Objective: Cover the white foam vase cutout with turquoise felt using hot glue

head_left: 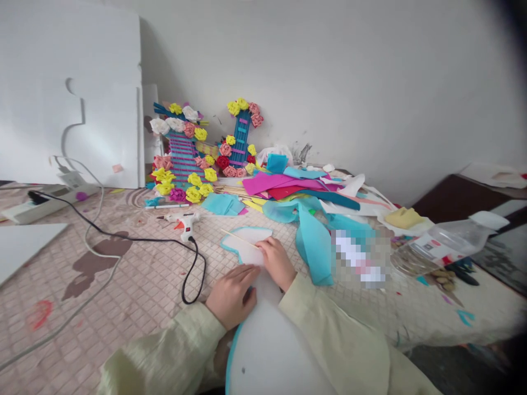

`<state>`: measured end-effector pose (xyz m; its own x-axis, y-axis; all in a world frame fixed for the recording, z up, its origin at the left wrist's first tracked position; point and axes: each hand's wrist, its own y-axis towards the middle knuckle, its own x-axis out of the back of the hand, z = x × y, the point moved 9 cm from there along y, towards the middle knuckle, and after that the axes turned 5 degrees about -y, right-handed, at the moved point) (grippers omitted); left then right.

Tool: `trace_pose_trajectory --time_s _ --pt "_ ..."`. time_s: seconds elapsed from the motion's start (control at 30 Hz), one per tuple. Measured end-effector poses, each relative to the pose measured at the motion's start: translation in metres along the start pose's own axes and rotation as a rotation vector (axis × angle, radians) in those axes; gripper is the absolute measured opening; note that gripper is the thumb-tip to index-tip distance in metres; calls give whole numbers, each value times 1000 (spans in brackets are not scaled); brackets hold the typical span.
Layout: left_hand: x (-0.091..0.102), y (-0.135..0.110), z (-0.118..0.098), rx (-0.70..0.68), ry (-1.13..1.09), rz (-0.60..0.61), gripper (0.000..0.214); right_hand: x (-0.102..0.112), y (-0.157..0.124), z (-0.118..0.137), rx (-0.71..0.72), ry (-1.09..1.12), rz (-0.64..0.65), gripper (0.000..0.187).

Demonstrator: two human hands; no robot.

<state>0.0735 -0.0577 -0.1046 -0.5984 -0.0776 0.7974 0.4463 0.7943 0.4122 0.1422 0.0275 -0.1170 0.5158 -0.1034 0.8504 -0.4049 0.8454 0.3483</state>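
Note:
A white board cutout (272, 340) with a blue edging strip reaches from my lap onto the table, narrowing to a neck and widening again at its far end. My left hand (233, 296) is bent over the left side of the neck, its fingers close together on the board. Just right of it, my right hand (278, 264) pinches a thin wooden stick (239, 238), which slants over the cutout's far end. My fingers partly hide the neck. A white glue gun (188, 226) lies on the table to the left, its black cord looping near my left hand.
Blue crepe paper (313, 241) lies right of my hands, before a pile of coloured sheets (280, 184). Two flower-trimmed pieces (185, 153) lean at the wall. A plastic bottle (444, 244) lies at right; a power strip (49, 200) and cords are at left.

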Motion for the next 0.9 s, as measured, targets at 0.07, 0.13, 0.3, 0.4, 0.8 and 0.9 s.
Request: trace_pose_trajectory --time_s 0.07,0.13,0.3,0.4,0.8,0.9 --pt "1 0 0 10 -6 -1 42 5 0 1 -2 29 -17 24" --pt "1 0 0 17 -16 1 42 7 -1 5 24 55 -10 24" --pt "0 0 2 29 -46 10 43 1 -5 15 102 63 53 22" --pt "-2 0 4 39 -51 18 44 -2 -5 16 116 35 70 20" --pt "-1 -1 4 52 -45 4 43 8 -3 9 87 -30 70 18" --pt "-1 -2 4 43 -41 4 42 13 -3 6 86 -3 39 19"
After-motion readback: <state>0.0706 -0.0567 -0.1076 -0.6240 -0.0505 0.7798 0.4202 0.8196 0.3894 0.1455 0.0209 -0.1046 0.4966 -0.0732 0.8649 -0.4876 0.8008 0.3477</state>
